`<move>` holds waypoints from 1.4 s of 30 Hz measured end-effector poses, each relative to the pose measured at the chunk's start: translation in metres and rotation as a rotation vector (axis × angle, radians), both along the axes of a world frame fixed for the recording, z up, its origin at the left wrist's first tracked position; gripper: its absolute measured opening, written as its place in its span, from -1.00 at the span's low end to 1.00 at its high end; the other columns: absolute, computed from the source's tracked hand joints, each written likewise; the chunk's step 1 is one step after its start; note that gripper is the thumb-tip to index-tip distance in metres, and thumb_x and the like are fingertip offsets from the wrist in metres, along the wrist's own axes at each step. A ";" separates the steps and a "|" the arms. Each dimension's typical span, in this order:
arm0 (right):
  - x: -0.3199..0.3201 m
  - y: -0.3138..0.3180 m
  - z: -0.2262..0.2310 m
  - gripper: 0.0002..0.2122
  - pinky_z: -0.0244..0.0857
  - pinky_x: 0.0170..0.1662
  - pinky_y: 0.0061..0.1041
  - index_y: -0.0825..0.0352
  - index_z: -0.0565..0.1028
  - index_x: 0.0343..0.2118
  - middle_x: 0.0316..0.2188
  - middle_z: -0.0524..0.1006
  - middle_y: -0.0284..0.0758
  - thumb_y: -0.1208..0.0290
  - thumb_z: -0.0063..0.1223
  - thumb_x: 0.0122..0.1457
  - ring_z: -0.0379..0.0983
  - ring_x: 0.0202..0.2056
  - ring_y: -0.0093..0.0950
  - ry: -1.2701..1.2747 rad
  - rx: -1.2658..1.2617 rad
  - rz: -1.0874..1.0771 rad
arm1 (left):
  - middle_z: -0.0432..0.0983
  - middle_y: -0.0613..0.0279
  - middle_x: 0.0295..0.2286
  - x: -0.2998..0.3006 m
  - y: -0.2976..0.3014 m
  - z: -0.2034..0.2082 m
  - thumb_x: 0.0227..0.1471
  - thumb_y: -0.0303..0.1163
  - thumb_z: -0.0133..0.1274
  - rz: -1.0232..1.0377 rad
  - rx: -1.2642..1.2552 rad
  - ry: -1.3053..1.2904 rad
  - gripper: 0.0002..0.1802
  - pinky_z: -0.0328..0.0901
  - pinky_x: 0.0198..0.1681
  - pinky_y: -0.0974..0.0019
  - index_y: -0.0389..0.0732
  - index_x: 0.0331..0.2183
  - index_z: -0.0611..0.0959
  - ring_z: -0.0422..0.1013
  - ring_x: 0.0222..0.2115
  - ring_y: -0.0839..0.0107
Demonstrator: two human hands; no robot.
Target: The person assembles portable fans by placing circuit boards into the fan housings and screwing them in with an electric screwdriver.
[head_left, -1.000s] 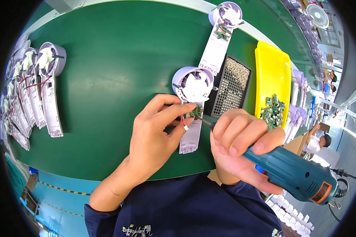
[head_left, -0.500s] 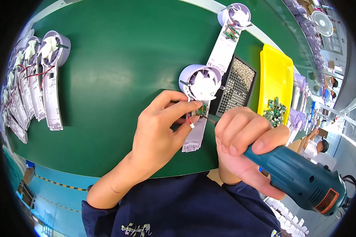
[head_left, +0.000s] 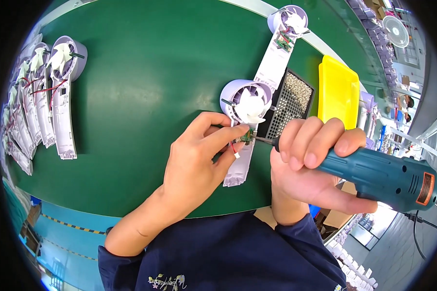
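Observation:
A half-shell of a handheld fan lies on the green table in front of me, its round head holding white blades. On its handle sits a small green circuit board, with a red wire and white plug hanging beside it. My left hand is closed on the handle, index fingertip against the board. My right hand is wrapped round a teal electric screwdriver, held tilted to the right. Its thin bit reaches the board's right edge; whether it touches a screw is too small to tell.
A black perforated screw tray with many small screws lies right of the fan, and a yellow tray stands beyond it. Another open fan shell lies farther back. Several more shells line the left side. A cord trails from the screwdriver.
My right hand has swung the screwdriver's rear end up and to the right, so it lies flatter across the view. The left hand and the fan shell have barely moved.

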State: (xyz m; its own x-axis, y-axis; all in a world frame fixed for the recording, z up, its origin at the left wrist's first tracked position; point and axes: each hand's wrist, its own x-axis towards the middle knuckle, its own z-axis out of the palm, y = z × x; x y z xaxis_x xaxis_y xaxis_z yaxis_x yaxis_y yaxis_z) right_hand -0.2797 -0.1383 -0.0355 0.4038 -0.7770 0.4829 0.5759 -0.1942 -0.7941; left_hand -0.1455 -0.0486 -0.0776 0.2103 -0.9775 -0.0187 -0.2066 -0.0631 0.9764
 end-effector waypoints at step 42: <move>-0.014 0.001 -0.007 -0.25 0.11 -0.60 -0.54 0.21 0.33 -0.24 -0.54 0.38 -0.39 -0.56 -0.17 -0.02 0.25 -0.65 -0.54 -0.325 0.324 -0.004 | 0.35 0.18 -0.05 -0.002 0.000 0.000 -0.32 -0.61 0.36 0.051 -0.169 -0.067 -0.76 0.26 -0.46 0.43 -0.17 -0.45 0.74 0.36 -0.28 0.40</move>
